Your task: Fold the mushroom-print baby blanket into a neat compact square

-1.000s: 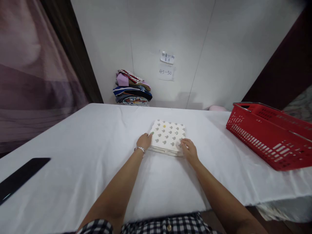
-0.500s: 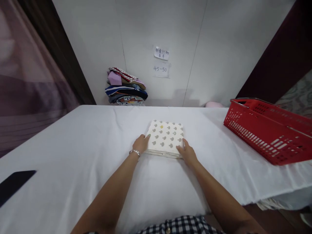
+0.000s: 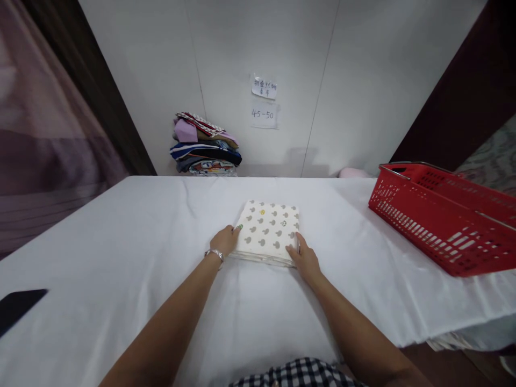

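Observation:
A folded cream cloth with a grey mushroom-like print lies in the middle of the white-covered table. Its layers show along the near edge. My left hand, with a silver bracelet at the wrist, is closed on the cloth's left side, thumb on top. On the opposite side, my right hand grips the near right corner, its thumb resting on the upper layer. The fingers beneath are mostly hidden.
A red plastic basket stands at the table's right. Several folded fabrics are stacked by the back wall. A dark flat object lies at the left edge. Two paper notes hang on the wall.
The cloth and both hands sit slightly farther left and nearer in view, partly because the camera has shifted. Both hands keep their hold on the cloth's sides.

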Available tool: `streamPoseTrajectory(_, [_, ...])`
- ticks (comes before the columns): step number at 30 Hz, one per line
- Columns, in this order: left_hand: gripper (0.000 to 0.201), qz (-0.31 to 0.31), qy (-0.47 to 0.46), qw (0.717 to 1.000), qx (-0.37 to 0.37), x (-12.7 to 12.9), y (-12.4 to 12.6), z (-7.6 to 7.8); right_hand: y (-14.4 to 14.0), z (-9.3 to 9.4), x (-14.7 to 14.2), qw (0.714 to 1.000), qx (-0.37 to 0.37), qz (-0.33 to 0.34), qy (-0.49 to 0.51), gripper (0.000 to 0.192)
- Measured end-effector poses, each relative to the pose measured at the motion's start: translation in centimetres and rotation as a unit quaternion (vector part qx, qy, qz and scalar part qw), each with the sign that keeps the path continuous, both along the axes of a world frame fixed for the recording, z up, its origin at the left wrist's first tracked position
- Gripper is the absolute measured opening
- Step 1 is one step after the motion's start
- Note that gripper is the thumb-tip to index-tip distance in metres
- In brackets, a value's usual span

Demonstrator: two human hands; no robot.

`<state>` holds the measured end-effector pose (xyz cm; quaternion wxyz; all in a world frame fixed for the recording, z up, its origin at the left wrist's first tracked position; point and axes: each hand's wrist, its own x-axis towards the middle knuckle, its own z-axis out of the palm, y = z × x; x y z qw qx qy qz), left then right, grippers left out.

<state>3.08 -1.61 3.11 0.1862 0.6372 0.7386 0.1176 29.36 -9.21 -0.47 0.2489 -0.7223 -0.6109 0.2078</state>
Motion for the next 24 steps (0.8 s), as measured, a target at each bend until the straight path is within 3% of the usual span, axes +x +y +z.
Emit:
streamPoseTrajectory(7, [0.048,0.016,0.006,1.0,0.004,1.0,2.1,-0.5,-0.2,0.3,-0.1,1.0,0.005,0.005,0.02,0.064])
streamPoseTrajectory(17, [0.042,0.036,-0.01,0.999,0.0,0.7,2.7,-1.3,-0.1,-0.2,0.1,0.999,0.024,0.022,0.016,0.065])
streamPoseTrajectory(20, [0.041,0.041,-0.015,0.999,0.0,1.0,2.1,-1.4,0.3,-0.4,0.7,0.999,0.035,0.023,0.023,0.066])
streamPoseTrajectory(24, [0.038,0.042,-0.025,0.999,0.002,1.6,-0.6,-1.9,1.7,-0.5,3.0,0.998,0.03,0.037,0.041,0.064])
